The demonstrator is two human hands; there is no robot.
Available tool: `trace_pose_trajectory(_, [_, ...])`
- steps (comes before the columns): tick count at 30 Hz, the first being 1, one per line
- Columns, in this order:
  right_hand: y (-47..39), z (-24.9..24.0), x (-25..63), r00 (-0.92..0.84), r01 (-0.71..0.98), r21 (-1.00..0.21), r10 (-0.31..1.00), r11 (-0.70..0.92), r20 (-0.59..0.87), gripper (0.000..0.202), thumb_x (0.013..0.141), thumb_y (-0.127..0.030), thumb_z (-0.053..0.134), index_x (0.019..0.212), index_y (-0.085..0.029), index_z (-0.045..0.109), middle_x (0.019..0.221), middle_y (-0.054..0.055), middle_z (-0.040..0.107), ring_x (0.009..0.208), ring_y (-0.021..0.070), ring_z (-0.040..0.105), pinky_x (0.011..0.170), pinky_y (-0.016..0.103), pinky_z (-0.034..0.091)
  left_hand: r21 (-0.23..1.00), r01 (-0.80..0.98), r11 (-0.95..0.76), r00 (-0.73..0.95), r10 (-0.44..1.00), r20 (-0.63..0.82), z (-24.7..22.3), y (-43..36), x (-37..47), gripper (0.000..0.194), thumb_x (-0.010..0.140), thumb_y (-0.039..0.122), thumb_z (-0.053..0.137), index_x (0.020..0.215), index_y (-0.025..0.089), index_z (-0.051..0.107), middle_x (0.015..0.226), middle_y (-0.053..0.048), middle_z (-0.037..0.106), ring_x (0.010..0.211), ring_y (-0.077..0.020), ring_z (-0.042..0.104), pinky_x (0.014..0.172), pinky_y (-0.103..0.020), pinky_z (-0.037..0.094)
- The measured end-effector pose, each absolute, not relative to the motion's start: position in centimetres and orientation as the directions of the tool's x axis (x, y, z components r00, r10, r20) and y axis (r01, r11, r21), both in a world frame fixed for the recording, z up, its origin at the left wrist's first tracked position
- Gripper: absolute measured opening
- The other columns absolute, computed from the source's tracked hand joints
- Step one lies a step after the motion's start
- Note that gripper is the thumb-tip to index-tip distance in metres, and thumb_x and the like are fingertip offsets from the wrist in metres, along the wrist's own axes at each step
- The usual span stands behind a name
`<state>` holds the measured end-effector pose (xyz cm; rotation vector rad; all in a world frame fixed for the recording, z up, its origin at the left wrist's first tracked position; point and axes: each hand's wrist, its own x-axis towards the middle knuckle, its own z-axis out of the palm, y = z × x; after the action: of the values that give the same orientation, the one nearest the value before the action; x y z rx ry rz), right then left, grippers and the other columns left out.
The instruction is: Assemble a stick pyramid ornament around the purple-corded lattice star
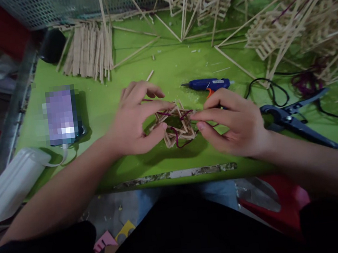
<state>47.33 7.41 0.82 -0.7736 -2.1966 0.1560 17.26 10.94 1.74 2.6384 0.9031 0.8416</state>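
A small star-shaped frame of thin wooden sticks [184, 132], wound with purple string [176, 136], is between my hands low over the green table. My left hand [136, 122] grips the frame's left side, the thumb at its near part and the index finger along its far edge; the other fingers curl above. On the frame's right side, my right hand [231, 122] is closed in a pinch on the purple string, thumb and index finger together. Just beyond my right hand lies a blue glue gun [209, 84] with an orange trigger, its nozzle pointing left.
Dark-handled cutters [289, 117] lie right of my right hand, near a black cable [284, 90]. A stick bundle [88, 52] and a black object [52, 46] are back left. Stick lattices [282, 30] crowd the back right. A phone [60, 113] and white power bank [15, 185] are left.
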Motion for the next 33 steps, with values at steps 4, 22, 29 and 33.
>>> trace_pose_trajectory(4, [7.3, 0.8, 47.3, -0.506, 0.477, -0.361, 0.586, 0.801, 0.632, 0.014, 0.104, -0.019, 0.071, 0.113, -0.023, 0.081, 0.099, 0.007, 0.067, 0.081, 0.022, 0.064, 0.069, 0.041, 0.052, 0.295, 0.529, -0.796, 0.688, 0.605, 0.4, 1.6, 10.7, 17.2, 0.046, 0.105, 0.053, 0.062, 0.139, 0.028, 0.078, 0.142, -0.015, 0.066, 0.131, -0.038, 0.062, 0.116, -0.066, 0.048])
trace_pose_trajectory(22, [7.3, 0.8, 47.2, -0.478, 0.511, -0.374, 0.617, 0.774, 0.625, 0.015, 0.103, -0.015, 0.067, 0.107, -0.023, 0.08, 0.095, 0.006, 0.065, 0.078, 0.0212, 0.062, 0.066, 0.041, 0.048, 0.201, 0.529, -0.824, 0.724, 0.562, 0.399, 1.2, 10.7, 17.3, 0.062, 0.106, 0.073, 0.066, 0.143, 0.024, 0.077, 0.156, -0.019, 0.059, 0.142, -0.0426, 0.057, 0.121, -0.065, 0.04])
trace_pose_trajectory(29, [7.0, 1.0, 47.4, -0.58, 0.437, -0.349, 0.556, 0.829, 0.595, 0.024, 0.099, -0.012, 0.071, 0.116, -0.027, 0.079, 0.1, 0.007, 0.07, 0.08, 0.0236, 0.065, 0.07, 0.045, 0.052, 0.232, 0.444, -0.866, 0.696, 0.496, 0.519, 1.6, 10.6, 17.3, 0.061, 0.104, 0.059, 0.063, 0.158, 0.032, 0.059, 0.154, -0.012, 0.061, 0.138, -0.0379, 0.063, 0.119, -0.063, 0.045])
trace_pose_trajectory(33, [6.7, 0.9, 47.3, -0.624, 0.428, -0.297, 0.517, 0.853, 0.585, 0.026, 0.098, -0.011, 0.071, 0.12, -0.024, 0.078, 0.101, 0.007, 0.072, 0.079, 0.023, 0.066, 0.073, 0.045, 0.053, 0.217, 0.456, -0.863, 0.666, 0.493, 0.56, 2.4, 10.8, 16.6, 0.029, 0.1, 0.045, 0.064, 0.122, 0.03, 0.076, 0.13, -0.006, 0.068, 0.117, -0.0317, 0.066, 0.112, -0.06, 0.05])
